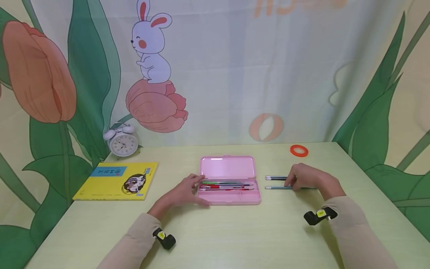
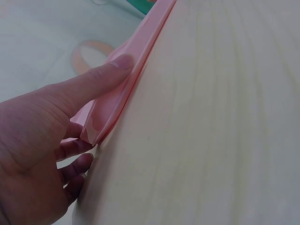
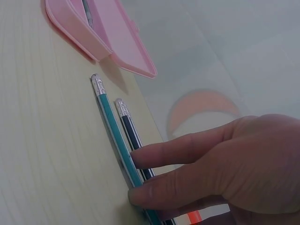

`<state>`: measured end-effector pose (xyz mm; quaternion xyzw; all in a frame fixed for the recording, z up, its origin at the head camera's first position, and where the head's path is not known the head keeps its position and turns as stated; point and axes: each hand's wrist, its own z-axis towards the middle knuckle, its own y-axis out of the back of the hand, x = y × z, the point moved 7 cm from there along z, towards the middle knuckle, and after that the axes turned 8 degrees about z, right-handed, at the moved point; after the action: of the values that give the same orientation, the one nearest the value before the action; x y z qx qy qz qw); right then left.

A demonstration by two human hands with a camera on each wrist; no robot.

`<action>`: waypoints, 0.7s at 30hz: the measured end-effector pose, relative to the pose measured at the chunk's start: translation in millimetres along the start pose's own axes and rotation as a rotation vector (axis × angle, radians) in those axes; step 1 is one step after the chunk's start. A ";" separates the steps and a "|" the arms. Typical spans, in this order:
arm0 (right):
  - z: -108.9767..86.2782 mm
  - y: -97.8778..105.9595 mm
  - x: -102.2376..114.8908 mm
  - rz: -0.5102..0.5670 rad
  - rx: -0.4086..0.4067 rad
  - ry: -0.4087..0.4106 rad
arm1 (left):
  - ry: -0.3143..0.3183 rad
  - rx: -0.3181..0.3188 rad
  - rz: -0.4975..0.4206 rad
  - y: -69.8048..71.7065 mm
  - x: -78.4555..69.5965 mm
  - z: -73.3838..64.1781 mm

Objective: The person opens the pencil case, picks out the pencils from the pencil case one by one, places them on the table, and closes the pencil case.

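A pink pencil case [image 1: 228, 168] lies with its lid up on the table; several pens and pencils [image 1: 225, 186] fill its long compartment. My left hand [image 1: 183, 192] grips the case's left end, thumb [image 2: 105, 77] along the front wall and fingers round the side. To the right of the case, my right hand [image 1: 309, 177] pinches a teal pencil [image 3: 112, 122] between thumb and index finger. This pencil lies low over the table, its metal eraser end toward the case. A dark pencil [image 3: 131, 131] lies alongside, just behind it, partly hidden by the hand.
At the left are a yellow book [image 1: 111, 183] and a white twin-bell alarm clock [image 1: 123, 144]. An orange-red ring [image 1: 299, 150], like a tape roll, lies at the back right. A printed curtain [image 1: 218, 74] hangs behind the table [image 1: 235, 235].
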<state>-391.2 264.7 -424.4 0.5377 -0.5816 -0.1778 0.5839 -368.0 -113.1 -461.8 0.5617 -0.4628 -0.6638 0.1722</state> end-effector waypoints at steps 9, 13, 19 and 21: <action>1.9 -2.2 1.3 0.010 0.010 -0.008 | 0.000 -0.004 -0.003 0.3 0.9 -0.5; 0.2 0.1 1.3 0.009 0.010 -0.018 | -0.006 -0.002 0.002 -0.5 0.9 0.0; -2.4 6.0 -1.9 0.018 -0.023 -0.029 | 0.003 0.001 0.006 -0.6 1.2 -0.5; -1.7 5.6 -3.2 0.021 -0.025 -0.030 | 0.003 0.001 0.008 -0.2 1.3 -0.6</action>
<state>-392.8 270.1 -420.9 0.5216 -0.5934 -0.1870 0.5838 -367.8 -114.2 -462.7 0.5608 -0.4652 -0.6621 0.1753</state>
